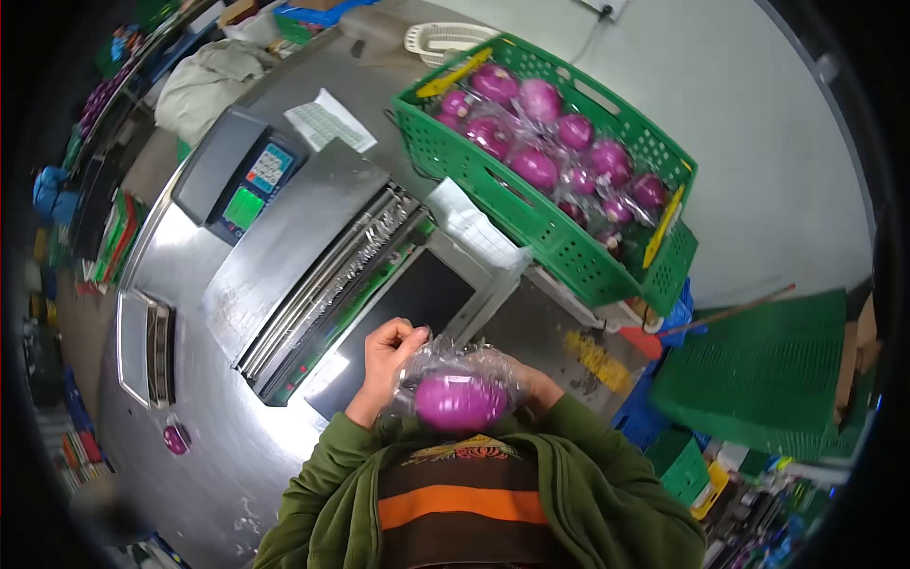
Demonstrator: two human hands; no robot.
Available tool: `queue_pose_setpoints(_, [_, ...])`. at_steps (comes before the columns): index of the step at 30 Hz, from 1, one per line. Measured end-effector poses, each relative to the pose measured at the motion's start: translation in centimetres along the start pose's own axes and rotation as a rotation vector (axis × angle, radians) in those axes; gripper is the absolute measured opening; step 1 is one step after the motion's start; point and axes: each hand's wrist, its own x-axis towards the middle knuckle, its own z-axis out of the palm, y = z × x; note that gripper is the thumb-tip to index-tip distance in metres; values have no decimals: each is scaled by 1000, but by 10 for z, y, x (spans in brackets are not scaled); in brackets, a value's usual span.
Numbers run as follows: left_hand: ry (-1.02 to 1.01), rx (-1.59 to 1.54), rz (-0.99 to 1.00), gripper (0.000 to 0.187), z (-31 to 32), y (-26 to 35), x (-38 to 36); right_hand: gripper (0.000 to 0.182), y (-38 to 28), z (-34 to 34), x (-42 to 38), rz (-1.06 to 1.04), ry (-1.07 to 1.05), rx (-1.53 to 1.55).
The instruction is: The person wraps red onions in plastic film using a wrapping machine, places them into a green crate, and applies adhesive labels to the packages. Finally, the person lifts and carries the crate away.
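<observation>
A round purple vegetable (462,402) is held close to my chest, with loose clear plastic film (445,357) over its upper side. My left hand (389,362) pinches the film at its left edge, thumb against curled fingers. On the right, my right hand (533,381) is at the film's other side, its fingers mostly hidden behind the plastic. Just beyond my hands lies the wrapping machine (313,275) with its film roll and dark flat plate. A green crate (540,213) beyond it holds several purple vegetables in clear film.
A scale (248,190) with a green display stands at the left beside papers (332,121). One small purple vegetable (176,437) lies on the metal table (204,484). A white basket (447,40) is at the back; a large green crate (758,370) is at the right.
</observation>
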Motion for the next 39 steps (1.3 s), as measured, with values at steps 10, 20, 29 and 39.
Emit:
queue_pose_setpoints(10, [-785,-387,-326,72,58,50,-22,26,21,-43,23,479,250,-509])
queue_pose_setpoints(20, [-379,-114,-949,70,56,31,-3,80,-79,-50,-56,-56,-10,-269])
queue_pose_setpoints(29, [-852,-163,-565,88,164,123,91,112,-138,-100,-66,-381,956,-659])
queue_pose_setpoints(39, [-252,1301,680,78,217,60,285,102,-99,-256,-27,-25,1335,-333])
